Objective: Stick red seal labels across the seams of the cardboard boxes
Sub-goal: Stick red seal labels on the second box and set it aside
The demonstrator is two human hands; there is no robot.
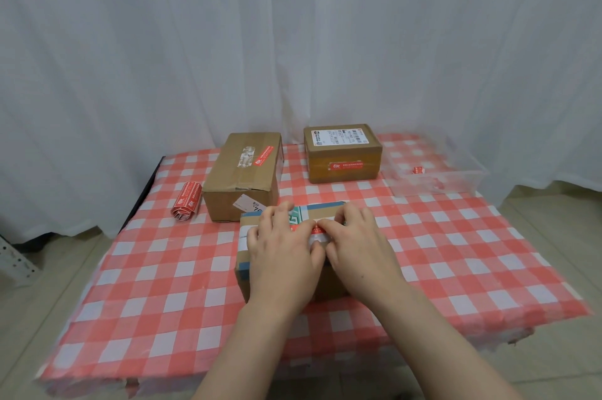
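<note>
A: Where is the red seal label (317, 230) just now?

B: On top of the near cardboard box (247, 269), at the front middle of the table. Only a scrap of red shows, between the two hands, with a bit of white under it that may be backing or older tape; I cannot tell which.

A: Which way does it run?

B: As far as the visible part shows, left to right, so its long axis lies along the line joining the hands. Whether it truly crosses the seam is hidden by the hands.

A: And the hands?

B: The left hand (281, 248) lies flat on the box lid, fingers spread and pressing, holding nothing. The right hand (353, 241) has its fingers curled, with the tips on the label's right end; whether it pinches or only presses I cannot say. Both touch the label, and the right sits nearer the free end.

A: So the coming move?

B: I judge it a smoothing stroke outward along that axis, each hand to its own side.

A: Beyond that?

B: The left far box (242, 176) and right far box (342, 155) each already carry a red label. The label roll (185, 204) lies left of them, well apart from the hands, on the checked tablecloth (456, 253); a clear tray (436, 171) sits far right.
</note>
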